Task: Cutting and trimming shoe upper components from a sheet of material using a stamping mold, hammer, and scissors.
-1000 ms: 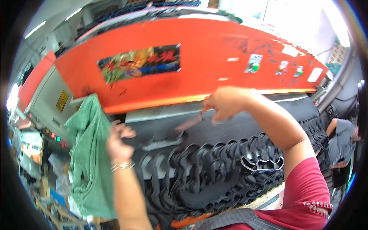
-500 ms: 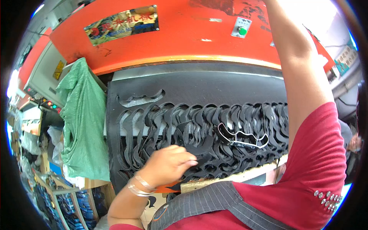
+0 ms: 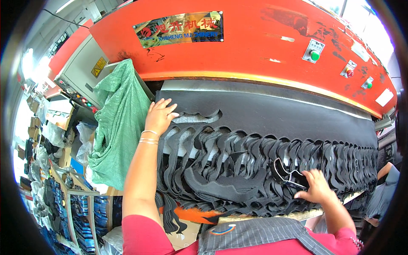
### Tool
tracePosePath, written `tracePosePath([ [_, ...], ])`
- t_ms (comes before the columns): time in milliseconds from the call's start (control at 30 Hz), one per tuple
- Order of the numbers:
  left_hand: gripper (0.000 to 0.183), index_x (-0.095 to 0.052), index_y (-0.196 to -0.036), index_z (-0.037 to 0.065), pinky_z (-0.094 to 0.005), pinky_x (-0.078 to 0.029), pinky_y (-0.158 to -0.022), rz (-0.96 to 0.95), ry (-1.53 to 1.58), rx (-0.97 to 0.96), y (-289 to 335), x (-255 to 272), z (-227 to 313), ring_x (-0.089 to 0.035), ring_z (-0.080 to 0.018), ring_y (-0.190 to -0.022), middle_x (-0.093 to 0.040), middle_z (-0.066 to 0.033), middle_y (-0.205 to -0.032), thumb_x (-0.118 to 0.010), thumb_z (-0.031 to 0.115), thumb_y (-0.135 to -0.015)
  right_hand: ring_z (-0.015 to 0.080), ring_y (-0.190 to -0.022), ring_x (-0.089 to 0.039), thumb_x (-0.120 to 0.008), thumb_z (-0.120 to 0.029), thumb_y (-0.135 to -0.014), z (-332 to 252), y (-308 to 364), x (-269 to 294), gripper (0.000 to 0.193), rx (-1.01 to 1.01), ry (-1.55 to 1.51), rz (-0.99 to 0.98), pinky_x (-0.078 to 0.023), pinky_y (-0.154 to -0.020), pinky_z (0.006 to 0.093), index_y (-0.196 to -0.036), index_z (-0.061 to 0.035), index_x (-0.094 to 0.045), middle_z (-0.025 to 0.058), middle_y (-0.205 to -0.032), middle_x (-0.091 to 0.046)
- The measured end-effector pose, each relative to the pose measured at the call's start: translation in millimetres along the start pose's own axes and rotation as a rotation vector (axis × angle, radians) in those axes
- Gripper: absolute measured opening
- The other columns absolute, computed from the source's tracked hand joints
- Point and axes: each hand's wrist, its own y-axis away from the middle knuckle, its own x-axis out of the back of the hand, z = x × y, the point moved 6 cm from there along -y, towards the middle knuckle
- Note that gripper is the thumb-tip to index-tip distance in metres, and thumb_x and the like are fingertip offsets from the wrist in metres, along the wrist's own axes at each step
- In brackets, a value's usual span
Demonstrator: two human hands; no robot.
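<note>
My left hand (image 3: pixel 159 117) rests at the left edge of a black foam-like sheet (image 3: pixel 272 110), fingers stretched and spread, beside a wavy cut-out hole. It holds nothing. My right hand (image 3: pixel 316 187) is at the right end of a wavy cutting die (image 3: pixel 291 173) with pale metal edges. Its thumb and fingers are apart around that end; whether they touch it is hard to tell. The die lies on curved black offcut strips (image 3: pixel 238 170) still partly joined to the sheet. A loose curved black piece (image 3: pixel 221 189) lies to the left of the die.
Behind the sheet stands a large orange press (image 3: pixel 246 46) with green buttons (image 3: pixel 315 55) and a red one. A green woven cloth (image 3: pixel 117 127) hangs at the left, above a rack (image 3: pixel 78 208) of blue-black pieces. Another person's arm (image 3: pixel 384 170) shows at the far right.
My left hand has moved up and forward onto the sheet's left edge. My right arm, earlier stretched up toward the press, has come down to the die. The view has shifted.
</note>
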Motion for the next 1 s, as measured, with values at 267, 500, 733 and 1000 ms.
tracePosePath([
  [267,0.054,-0.057,-0.127,0.013,-0.0401,-0.03,-0.108,0.049,0.133,0.011,-20,-33,-39,-0.037,-0.0343,-0.131,-0.049,-0.0185,-0.135,-0.068,0.038,-0.08,0.0397,-0.094,-0.057,-0.081,-0.048,-0.06,4,-15,29,0.079,0.028,-0.145,0.178,-0.046,-0.083,0.0426,-0.114,0.002,-0.052,0.0213,-0.099,-0.057],
  [500,0.079,-0.052,-0.114,-0.015,-0.0429,-0.043,-0.095,-0.097,0.315,0.555,-14,-30,-74,-0.055,-0.0433,-0.109,-0.056,-0.0329,-0.115,-0.07,0.052,-0.075,0.039,-0.104,-0.055,-0.077,-0.049,-0.067,-61,-129,90,0.078,0.194,-0.186,0.269,-0.044,-0.09,0.0414,-0.119,0.0015,-0.049,0.0219,-0.109,-0.056],
  [733,0.083,-0.043,-0.122,-0.016,-0.0381,-0.042,-0.097,-0.127,0.62,0.645,-7,-9,-70,-0.052,-0.0403,-0.117,-0.05,-0.033,-0.125,-0.073,0.044,-0.075,0.0366,-0.11,-0.054,-0.074,-0.043,-0.072,-165,-262,90,0.069,0.354,-0.185,0.238,-0.044,-0.094,0.0421,-0.123,-0.003,-0.049,0.0197,-0.116,-0.057],
  [1000,0.074,-0.055,-0.12,0.001,-0.0447,-0.044,-0.094,-0.291,0.086,0.712,0,-13,-68,-0.057,-0.0369,-0.11,-0.06,-0.0233,-0.116,-0.058,0.062,-0.079,0.035,-0.11,-0.055,-0.072,-0.044,-0.073,-225,-318,80,0.067,0.396,-0.154,0.204,-0.044,-0.093,0.0419,-0.122,-0.0034,-0.051,0.0195,-0.114,-0.059],
])
